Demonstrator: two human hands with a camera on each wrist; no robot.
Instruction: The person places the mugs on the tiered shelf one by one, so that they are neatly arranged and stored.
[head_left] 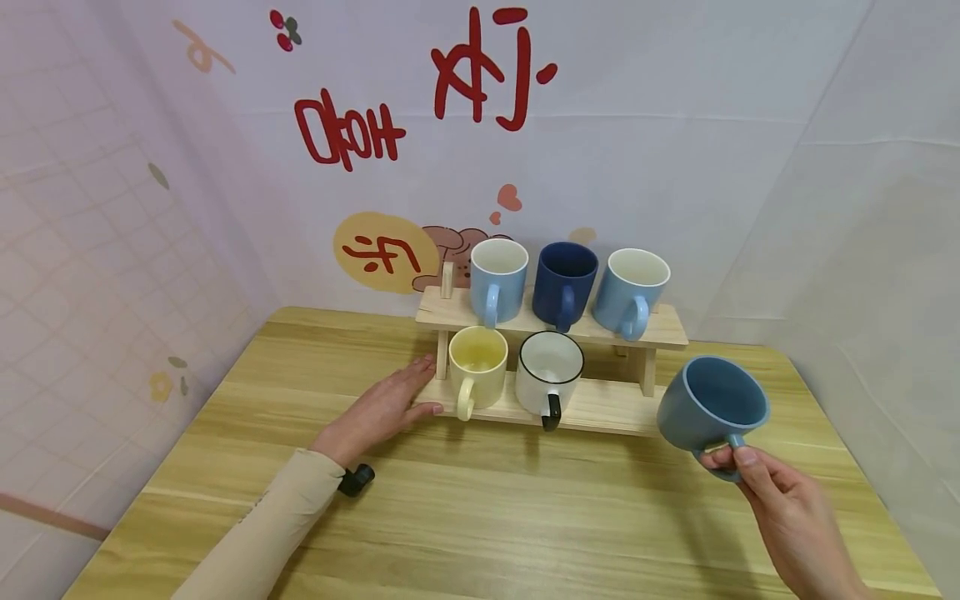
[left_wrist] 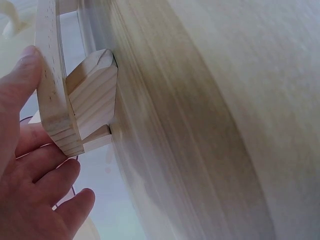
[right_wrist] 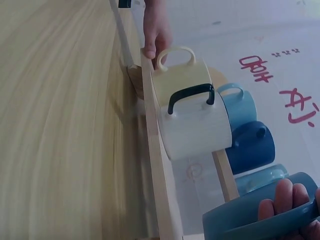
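Note:
My right hand [head_left: 797,512] grips a grey-blue mug [head_left: 684,415] by its handle, tilted in the air off the right end of a two-tier wooden rack [head_left: 617,410]. In the right wrist view, fingers [right_wrist: 283,194] pass through that handle. My left hand [head_left: 377,415] holds the rack's left end, its thumb on the front of the lower board and its fingers round the end, as the left wrist view shows. Nearest to it on the lower tier are a yellow mug [head_left: 489,379] and a white mug [head_left: 534,388] with a black rim and handle.
On the upper tier stand a light blue mug [head_left: 510,287], a navy mug [head_left: 551,292] and another light blue mug [head_left: 613,302]. The rack rests on a wood-grain table [head_left: 480,517], near a white wall covering [head_left: 675,125] with red lettering.

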